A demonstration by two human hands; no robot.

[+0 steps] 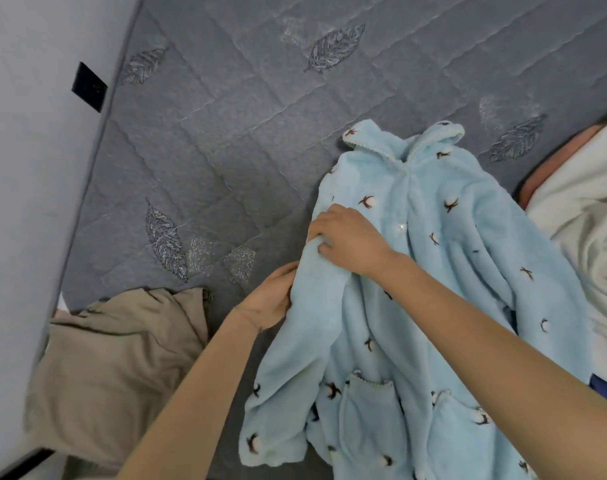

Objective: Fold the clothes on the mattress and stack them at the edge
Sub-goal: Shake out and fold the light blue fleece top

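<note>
Both forearms reach in from the bottom edge. Left hand [270,299] grips the left edge of a light-blue fleece top [416,289], fingers closed on the fabric. Right hand [347,240] w/ fingers curled, pinching the fleece just above the left hand. Top lies collar-up, buttoned front facing up, on the grey quilted mattress [225,116]. Khaki garment [115,368] sits folded at the mattress's left edge, near the top but apart. White cloth [586,209] at far right.
</note>
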